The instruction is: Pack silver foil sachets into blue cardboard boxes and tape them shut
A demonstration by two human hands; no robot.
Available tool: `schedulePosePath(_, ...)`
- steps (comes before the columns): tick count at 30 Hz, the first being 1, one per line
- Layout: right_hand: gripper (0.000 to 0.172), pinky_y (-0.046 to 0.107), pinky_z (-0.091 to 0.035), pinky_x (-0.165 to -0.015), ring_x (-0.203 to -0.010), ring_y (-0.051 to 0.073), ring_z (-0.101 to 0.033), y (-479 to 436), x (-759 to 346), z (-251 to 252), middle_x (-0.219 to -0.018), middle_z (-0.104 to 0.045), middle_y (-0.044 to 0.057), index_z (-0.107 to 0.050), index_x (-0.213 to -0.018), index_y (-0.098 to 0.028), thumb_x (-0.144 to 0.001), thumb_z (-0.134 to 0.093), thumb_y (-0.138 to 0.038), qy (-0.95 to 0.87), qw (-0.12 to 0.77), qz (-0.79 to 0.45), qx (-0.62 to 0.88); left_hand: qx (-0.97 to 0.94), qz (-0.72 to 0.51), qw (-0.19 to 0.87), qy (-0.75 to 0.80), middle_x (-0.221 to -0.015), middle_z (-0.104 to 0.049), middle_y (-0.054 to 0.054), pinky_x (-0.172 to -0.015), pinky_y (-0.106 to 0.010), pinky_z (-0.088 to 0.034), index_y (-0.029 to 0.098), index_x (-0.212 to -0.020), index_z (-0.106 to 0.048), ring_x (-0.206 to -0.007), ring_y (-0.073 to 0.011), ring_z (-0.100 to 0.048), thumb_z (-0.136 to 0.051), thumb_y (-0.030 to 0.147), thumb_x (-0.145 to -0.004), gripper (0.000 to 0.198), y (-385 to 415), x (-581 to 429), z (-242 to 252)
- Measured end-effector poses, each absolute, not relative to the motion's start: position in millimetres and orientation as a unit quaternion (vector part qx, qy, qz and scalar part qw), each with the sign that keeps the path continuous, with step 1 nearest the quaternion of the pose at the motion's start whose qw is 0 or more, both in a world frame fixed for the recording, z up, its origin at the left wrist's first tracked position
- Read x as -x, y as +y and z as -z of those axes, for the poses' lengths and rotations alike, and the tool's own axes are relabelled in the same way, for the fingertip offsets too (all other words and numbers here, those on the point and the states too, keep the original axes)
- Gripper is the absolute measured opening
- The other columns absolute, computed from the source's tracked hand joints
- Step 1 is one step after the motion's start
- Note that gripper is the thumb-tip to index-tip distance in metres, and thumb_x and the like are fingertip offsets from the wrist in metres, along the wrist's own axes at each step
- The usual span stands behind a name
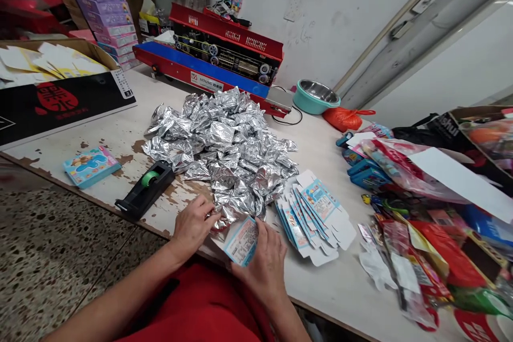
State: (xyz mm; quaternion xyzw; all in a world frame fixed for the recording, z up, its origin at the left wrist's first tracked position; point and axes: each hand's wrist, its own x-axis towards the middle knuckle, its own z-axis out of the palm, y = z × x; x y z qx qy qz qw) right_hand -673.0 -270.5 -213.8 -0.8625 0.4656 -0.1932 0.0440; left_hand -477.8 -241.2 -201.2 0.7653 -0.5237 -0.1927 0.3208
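Note:
My right hand (pixel 266 256) is wrapped round a small blue and white carton (pixel 242 243), tilted near the table's front edge. My left hand (pixel 195 223) is closed, its fingers on a silver foil packet (pixel 226 217) at the carton's open end. How far the packet sits inside the carton is hidden. Just beyond my hands lies a large heap of silver foil packets (pixel 228 139). Flattened cartons (pixel 320 203) of the same print lie fanned out to the right of my right hand.
A black tape dispenser (pixel 146 189) and a closed blue carton (pixel 92 165) lie at left. Behind them stands a black box of printed card (pixel 64 99). A red sealing machine (pixel 216 59) is at the back, with a teal basin (pixel 316 97). Mixed packaging (pixel 436 246) crowds the right side.

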Motion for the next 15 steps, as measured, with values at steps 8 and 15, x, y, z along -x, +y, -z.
schedulePosePath(8, 0.093, 0.052, -0.032, -0.096, -0.116, 0.037, -0.044, -277.2, 658.1, 219.5, -0.127, -0.048, 0.021, -0.025, -0.137, -0.012, -0.057, -0.067, -0.034, 0.469, 0.073, 0.217, 0.853, -0.707, 0.223, 0.303, -0.599, -0.08, -0.061, -0.004, -0.068, -0.026, -0.033, 0.018, -0.072, -0.058, -0.079, -0.0177, -0.054, -0.046, 0.021, -0.087, 0.019, -247.7, 451.2, 178.2)
schedulePosePath(15, 0.095, 0.052, -0.028, -0.099, -0.118, 0.033, -0.042, -276.1, 647.5, 217.1, -0.128, -0.046, 0.018, -0.024, -0.142, -0.017, -0.06, -0.069, -0.035, 0.415, 0.078, 0.224, 0.878, -0.608, 0.467, 0.397, -0.504, -0.059, -0.051, 0.001, -0.055, -0.023, -0.03, 0.016, -0.065, -0.057, -0.056, -0.0131, -0.042, -0.052, 0.037, -0.081, 0.027, -252.4, 441.4, 191.0)
